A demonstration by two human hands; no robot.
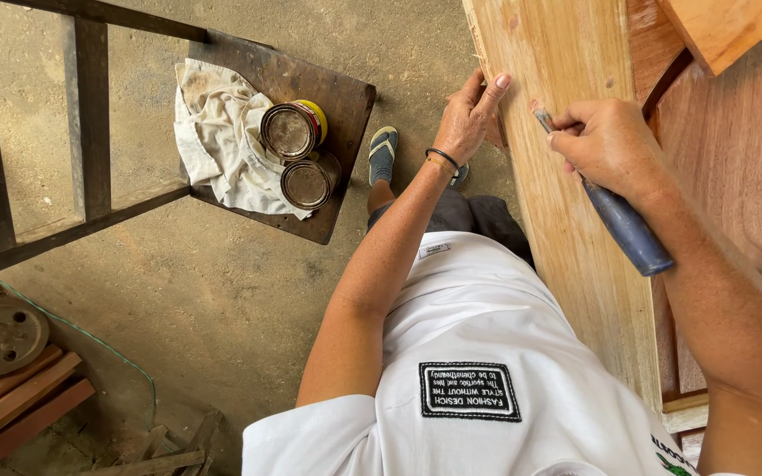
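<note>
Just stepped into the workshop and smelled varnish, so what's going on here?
A person in a white shirt stands over a pale wooden plank. The right hand holds a blue-handled brush with its tip against the wood, while the left hand rests on the plank's edge. Beside them, two open tins sit on a stained cloth on a dark wooden chair seat.

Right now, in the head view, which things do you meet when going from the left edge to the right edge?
Round metal disc → white cloth → two cans → sandal → left hand → right hand holding a blue-handled tool → reddish wood panel.
</note>
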